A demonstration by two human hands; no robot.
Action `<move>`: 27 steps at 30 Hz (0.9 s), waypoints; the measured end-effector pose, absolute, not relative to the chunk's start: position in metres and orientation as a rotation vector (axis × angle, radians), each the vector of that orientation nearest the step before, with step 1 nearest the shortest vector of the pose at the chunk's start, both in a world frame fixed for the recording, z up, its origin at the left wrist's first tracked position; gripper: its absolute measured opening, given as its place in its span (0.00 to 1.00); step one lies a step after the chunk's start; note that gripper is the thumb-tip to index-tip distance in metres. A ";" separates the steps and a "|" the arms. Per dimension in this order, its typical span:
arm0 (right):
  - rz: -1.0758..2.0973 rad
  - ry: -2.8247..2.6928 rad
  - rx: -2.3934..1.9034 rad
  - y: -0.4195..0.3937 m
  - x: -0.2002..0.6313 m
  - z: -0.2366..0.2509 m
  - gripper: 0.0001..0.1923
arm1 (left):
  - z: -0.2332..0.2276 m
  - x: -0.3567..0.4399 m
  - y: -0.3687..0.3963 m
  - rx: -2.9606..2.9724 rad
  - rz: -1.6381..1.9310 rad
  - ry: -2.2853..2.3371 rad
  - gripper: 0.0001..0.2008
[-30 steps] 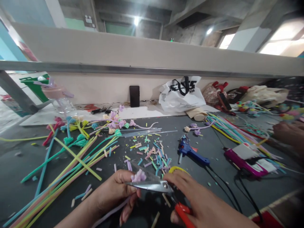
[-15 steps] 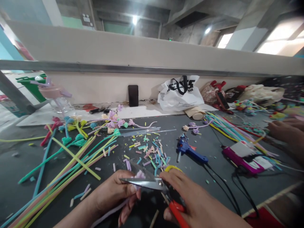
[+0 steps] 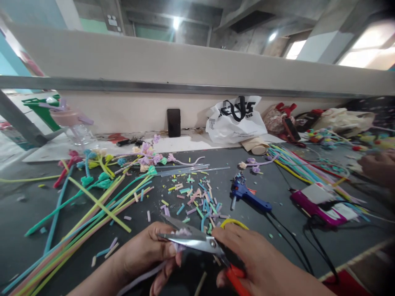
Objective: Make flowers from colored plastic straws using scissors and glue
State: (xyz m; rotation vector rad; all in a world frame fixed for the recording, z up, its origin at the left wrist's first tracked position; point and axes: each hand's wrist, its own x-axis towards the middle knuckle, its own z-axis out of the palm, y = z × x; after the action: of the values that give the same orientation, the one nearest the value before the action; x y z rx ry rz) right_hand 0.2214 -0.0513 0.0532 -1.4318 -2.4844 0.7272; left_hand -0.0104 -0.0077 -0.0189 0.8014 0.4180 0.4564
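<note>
My left hand (image 3: 157,246) pinches a pale purple pipe cleaner (image 3: 145,276), whose fluffy bunched end (image 3: 182,238) shows at the fingertips and whose stem trails down below the palm. A pair of scissors (image 3: 200,242) with red handles is gripped in my right hand (image 3: 247,255). The blades stand apart around the purple fluffy end and point left toward my left fingers. Just beyond both hands lie several short cut pieces of pipe cleaner (image 3: 197,199) in many colours.
Long pipe cleaners (image 3: 92,218) fan out at left, near finished fluffy stems (image 3: 148,158). A blue glue gun (image 3: 251,197) and a purple power strip (image 3: 321,209) with cables lie right. Behind stand a phone (image 3: 174,123) and a white bag (image 3: 236,121). Another person's hand (image 3: 378,164) is far right.
The scissor blades have spread a little wider around the purple end, and my right hand has shifted slightly right. The other person's hand at far right has moved outward.
</note>
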 end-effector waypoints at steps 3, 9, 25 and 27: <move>0.731 -2.493 -1.365 -0.051 0.224 0.047 0.08 | -0.017 -0.010 -0.008 0.800 0.457 0.416 0.13; 0.701 -2.509 -1.300 -0.048 0.224 0.037 0.03 | -0.013 -0.011 -0.010 0.738 0.451 0.464 0.13; 0.633 -2.662 -1.370 -0.040 0.217 0.067 0.16 | 0.000 -0.017 -0.006 0.756 0.232 0.459 0.10; 0.644 -2.678 -1.339 -0.039 0.215 0.069 0.15 | 0.005 -0.018 -0.006 0.771 0.203 0.457 0.09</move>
State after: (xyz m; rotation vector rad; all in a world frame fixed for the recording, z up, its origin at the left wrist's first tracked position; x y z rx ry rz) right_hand 0.2153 -0.0388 0.0686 -1.3389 -2.6782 0.6437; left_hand -0.0177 -0.0063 0.0047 0.7714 0.4571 0.2033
